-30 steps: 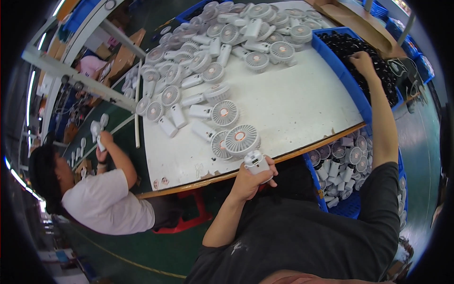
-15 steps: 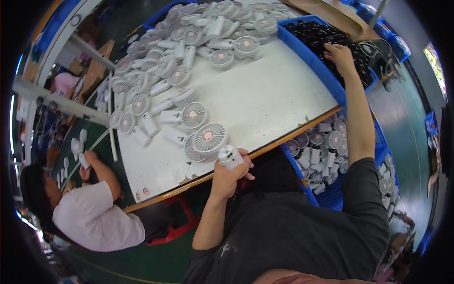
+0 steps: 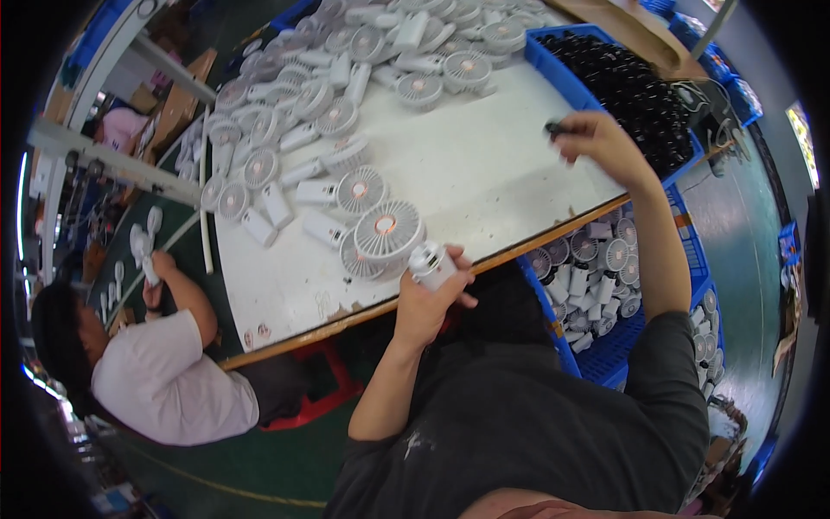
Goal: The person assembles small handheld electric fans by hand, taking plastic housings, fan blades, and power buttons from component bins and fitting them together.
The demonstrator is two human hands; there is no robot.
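Note:
A white handheld fan (image 3: 389, 232) is in my left hand (image 3: 426, 303), whose fingers wrap round its handle at the table's front edge. The fan's round grille faces up, and the handle end points toward me. Over the right part of the table, my right hand (image 3: 596, 145) pinches a small black part (image 3: 553, 129); its exact kind is too small to make out. Just beyond that hand stands a blue bin (image 3: 553, 71) heaped with similar black parts (image 3: 618, 86).
Many white fans (image 3: 346, 95) are piled across the white table (image 3: 484, 186). Below its right edge, a blue crate (image 3: 618, 342) holds more fans, some with black ends. At the left, a seated person (image 3: 173, 372) in a white shirt handles another fan (image 3: 143, 246).
My right hand has come out of the blue bin and moved left and nearer with a small black part in its fingers. My left hand still grips the fan.

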